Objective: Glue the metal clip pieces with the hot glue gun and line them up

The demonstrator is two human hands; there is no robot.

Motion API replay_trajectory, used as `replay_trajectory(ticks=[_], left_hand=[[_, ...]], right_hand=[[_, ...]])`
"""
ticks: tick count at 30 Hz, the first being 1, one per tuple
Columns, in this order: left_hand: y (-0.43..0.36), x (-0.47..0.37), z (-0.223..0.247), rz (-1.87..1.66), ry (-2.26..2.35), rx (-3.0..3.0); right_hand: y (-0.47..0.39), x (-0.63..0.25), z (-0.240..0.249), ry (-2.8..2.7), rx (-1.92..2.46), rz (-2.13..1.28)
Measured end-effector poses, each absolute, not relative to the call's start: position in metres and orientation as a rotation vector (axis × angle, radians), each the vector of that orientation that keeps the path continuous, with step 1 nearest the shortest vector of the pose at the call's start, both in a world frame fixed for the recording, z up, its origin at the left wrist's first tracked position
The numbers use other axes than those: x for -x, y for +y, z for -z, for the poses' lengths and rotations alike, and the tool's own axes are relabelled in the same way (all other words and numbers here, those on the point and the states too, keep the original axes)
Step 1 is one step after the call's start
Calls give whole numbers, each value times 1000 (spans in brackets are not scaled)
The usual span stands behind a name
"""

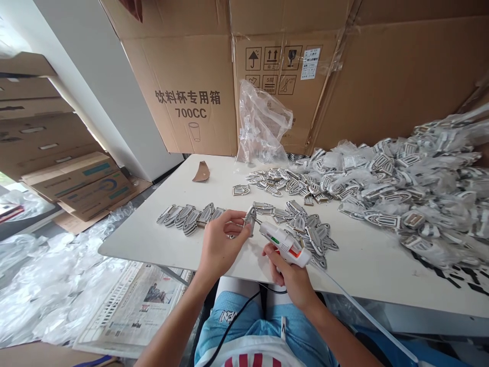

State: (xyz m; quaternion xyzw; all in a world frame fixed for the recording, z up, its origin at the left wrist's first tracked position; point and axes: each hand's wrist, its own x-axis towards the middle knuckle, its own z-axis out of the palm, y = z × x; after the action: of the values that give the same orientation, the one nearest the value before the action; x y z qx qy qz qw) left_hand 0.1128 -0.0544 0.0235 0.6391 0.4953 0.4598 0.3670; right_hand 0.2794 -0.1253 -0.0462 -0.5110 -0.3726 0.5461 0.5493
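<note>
Between its thumb and fingers, my left hand point(225, 239) holds a small silver metal part point(249, 220) upright above the white table. My right hand point(288, 272) is wrapped round a white tool with a thin metal tip point(284, 243), which looks like a glue gun. That tip points left and is at or very near the held part; whether they touch is hard to tell. Left of my hands, similar parts lie in overlapping stacks point(189, 218). A loose pile of them point(311, 229) lies just right of the tool.
Many more parts, some in clear plastic bags point(412, 178), heap up at the right. A lone part point(240, 190) and a brown scrap point(201, 172) lie farther back. Cardboard boxes point(191, 61) stand behind the table point(145, 239). Black strips point(468, 275) lie at right; a pale cord point(367, 311) trails down.
</note>
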Motion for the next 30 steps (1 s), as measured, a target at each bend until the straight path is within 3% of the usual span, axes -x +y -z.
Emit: replay_trajectory(ticks=[7,16,30], left_hand=[[-58,-111,-22,-1245,1363,-2079],[-44,-101,-24,-1333,1303,-1624],[-34,-82,-28,-1274,1377,-1710]], right_hand=[[-126,-277,43,-860,1188,-1285],[-123,-287,47,-915,1025,-1414],[-120,-289,46,-818,920,-1394]])
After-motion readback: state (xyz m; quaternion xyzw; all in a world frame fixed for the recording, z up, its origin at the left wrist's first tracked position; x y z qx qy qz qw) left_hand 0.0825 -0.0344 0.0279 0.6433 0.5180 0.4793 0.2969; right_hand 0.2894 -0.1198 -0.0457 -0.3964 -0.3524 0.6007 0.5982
